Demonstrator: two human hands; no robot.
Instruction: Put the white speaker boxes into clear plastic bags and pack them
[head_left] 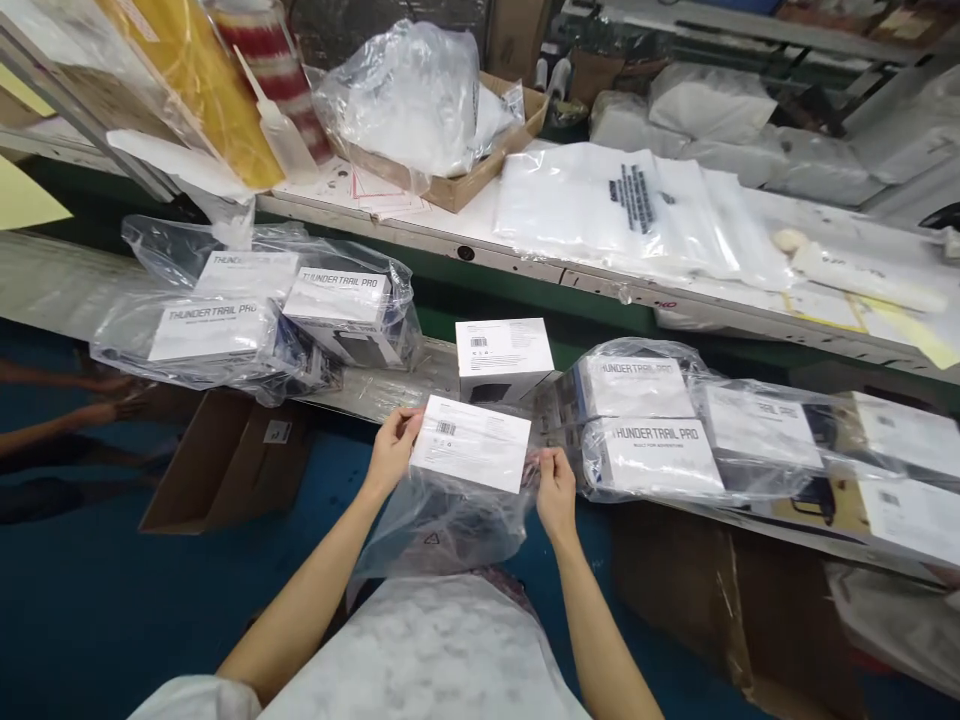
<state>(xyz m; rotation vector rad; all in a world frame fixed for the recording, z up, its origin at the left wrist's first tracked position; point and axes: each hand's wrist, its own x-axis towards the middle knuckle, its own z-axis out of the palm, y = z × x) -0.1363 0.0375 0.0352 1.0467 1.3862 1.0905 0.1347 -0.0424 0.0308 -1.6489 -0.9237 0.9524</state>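
A white product box [471, 450] with a barcode label faces up in front of me, partly inside a clear plastic bag [442, 530] that hangs towards my body. My left hand [395, 450] is closed at the box's left edge, with thumb and fingers on the bag's rim. On the other side, my right hand [556, 490] pinches the bag's film just off the box's right edge. Directly behind stands another white box [506, 350], unbagged, its barcode side up.
Bagged boxes [214, 325] sit left on the narrow ledge, more bagged boxes [660, 455] right. Flat clear bags [600, 205] and a carton of plastic [525, 135] lie on the shelf behind. Open cartons [195, 480] stand below; another person's hands [101, 405] show far left.
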